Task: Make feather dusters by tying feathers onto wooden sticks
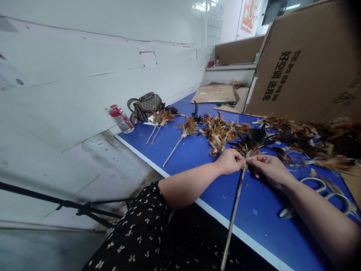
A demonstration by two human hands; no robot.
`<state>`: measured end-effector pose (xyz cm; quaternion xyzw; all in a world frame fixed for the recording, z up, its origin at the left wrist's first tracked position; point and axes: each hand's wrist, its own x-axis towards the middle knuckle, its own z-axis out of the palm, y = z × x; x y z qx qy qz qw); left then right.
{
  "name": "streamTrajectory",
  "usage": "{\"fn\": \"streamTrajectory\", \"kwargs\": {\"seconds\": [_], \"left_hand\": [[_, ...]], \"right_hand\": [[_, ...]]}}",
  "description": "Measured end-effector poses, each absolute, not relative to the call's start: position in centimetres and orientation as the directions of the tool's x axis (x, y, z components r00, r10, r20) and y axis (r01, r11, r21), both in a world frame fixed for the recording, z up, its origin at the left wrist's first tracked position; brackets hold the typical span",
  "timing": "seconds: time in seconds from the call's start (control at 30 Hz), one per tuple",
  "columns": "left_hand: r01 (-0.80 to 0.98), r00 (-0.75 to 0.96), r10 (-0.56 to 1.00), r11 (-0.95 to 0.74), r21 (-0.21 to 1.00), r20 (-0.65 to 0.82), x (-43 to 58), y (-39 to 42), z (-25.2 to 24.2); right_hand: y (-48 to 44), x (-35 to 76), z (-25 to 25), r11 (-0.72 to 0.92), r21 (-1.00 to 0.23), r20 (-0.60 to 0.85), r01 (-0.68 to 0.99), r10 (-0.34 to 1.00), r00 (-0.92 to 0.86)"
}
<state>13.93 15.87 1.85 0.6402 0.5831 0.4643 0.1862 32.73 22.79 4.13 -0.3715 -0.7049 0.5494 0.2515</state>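
Observation:
My left hand is closed at the top of a thin wooden stick, pinching the base of a feather duster with black and brown feathers. From the other side my right hand presses thumb and forefinger together at the same spot, the fingertips of both hands nearly meeting. Whether a thread or a feather quill lies between them is too small to tell. The bare stick slants down past the table's front edge toward me. Under my right forearm lie scissors with pale handles, partly hidden.
Brown feather bunches lie left of the duster, and a long feather heap at right. Further left are several feathered sticks, a handbag and a bottle. A large cardboard box stands behind the blue table. A black tripod is at lower left.

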Motion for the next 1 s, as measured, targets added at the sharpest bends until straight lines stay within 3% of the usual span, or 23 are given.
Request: {"fn": "streamTrajectory", "kwargs": {"seconds": [0.5,1.0], "left_hand": [[0.595,-0.182,0.933,-0.145,0.791,0.309,15.1,15.4,2.6],[0.694,-0.106,0.904,-0.231,0.682,0.414,14.1,15.5,2.2]], "right_hand": [[22.2,32.6,3.9,0.146,-0.940,-0.040,0.308,0.851,-0.524],[21.8,32.8,4.5,0.219,-0.893,-0.011,0.394,0.863,-0.506]]}}
